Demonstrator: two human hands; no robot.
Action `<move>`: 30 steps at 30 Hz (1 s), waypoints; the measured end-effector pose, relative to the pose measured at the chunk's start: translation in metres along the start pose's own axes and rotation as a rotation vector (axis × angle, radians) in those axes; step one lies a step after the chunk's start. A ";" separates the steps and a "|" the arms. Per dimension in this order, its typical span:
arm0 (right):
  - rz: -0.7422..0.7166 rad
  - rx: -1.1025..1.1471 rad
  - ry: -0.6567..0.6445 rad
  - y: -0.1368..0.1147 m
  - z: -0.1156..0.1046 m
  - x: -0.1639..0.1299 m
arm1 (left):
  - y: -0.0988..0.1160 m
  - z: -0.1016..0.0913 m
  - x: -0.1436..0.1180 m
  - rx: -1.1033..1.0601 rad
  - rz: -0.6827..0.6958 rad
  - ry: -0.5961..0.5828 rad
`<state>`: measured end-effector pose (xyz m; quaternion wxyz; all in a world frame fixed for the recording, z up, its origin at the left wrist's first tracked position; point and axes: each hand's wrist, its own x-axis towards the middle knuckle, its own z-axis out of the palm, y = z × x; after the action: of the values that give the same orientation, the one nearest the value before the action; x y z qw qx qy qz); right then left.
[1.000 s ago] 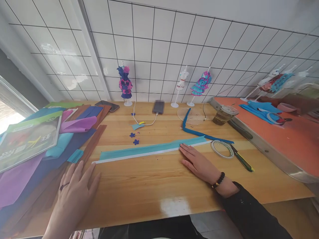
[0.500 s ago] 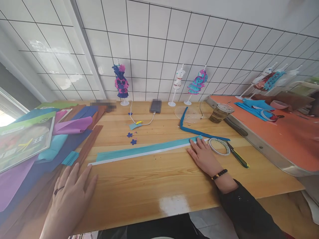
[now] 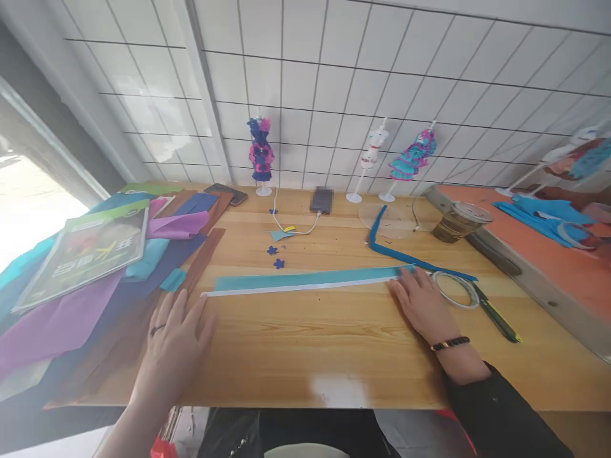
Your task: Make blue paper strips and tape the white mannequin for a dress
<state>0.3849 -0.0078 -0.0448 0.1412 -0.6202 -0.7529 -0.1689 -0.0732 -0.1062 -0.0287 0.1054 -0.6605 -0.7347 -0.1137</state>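
A long turquoise strip [image 3: 305,278] lies flat across the wooden table, with a band of white tape [image 3: 296,287] along its near edge. My left hand [image 3: 176,334] rests with fingers apart at the tape's left end, its fingertips close to a small folded turquoise piece [image 3: 173,280]. On the strip's right end lies my right hand [image 3: 424,305], fingers spread and pressing down. Just right of it are a roll of white tape [image 3: 456,291] and a green-handled cutter [image 3: 499,320]. Behind it runs a bent dark-blue strip [image 3: 415,257].
Coloured sheets [image 3: 76,324] and a booklet [image 3: 86,248] are piled on the left. Small dressed mannequins [image 3: 261,152] stand along the tiled wall. A lidded cup [image 3: 461,222] is beside the raised orange surface [image 3: 544,267] at right. Blue flower cutouts [image 3: 279,263] and a cabled black device [image 3: 322,200] lie behind the strip.
My view has turned left, so everything sits further right in the picture. Both hands keep their places at the ends of the strip, which looks unmoved on the table.
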 end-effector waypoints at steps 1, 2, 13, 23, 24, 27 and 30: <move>0.010 0.016 0.034 -0.001 0.000 0.001 | 0.001 -0.002 0.000 0.014 -0.009 -0.013; 0.001 0.046 0.066 -0.004 -0.002 0.002 | 0.002 -0.003 0.000 0.018 -0.019 -0.020; -0.611 0.438 -0.120 -0.133 -0.038 0.005 | 0.005 -0.009 -0.004 -0.041 -0.104 -0.033; -0.846 0.528 -0.317 -0.233 -0.044 0.037 | 0.003 -0.007 -0.004 -0.057 -0.114 -0.028; -0.844 0.530 -0.331 -0.237 -0.042 0.038 | 0.003 -0.006 -0.005 -0.059 -0.111 -0.023; -0.835 0.544 -0.353 -0.240 -0.037 0.038 | 0.002 -0.004 -0.004 -0.059 -0.092 -0.012; -0.835 0.555 -0.356 -0.239 -0.034 0.037 | 0.000 -0.002 -0.003 -0.050 -0.075 -0.018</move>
<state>0.1433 -0.0313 -0.0170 0.0909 -0.2259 -0.9644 0.1028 -0.0723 -0.1100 -0.0279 0.0778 -0.6360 -0.7567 -0.1300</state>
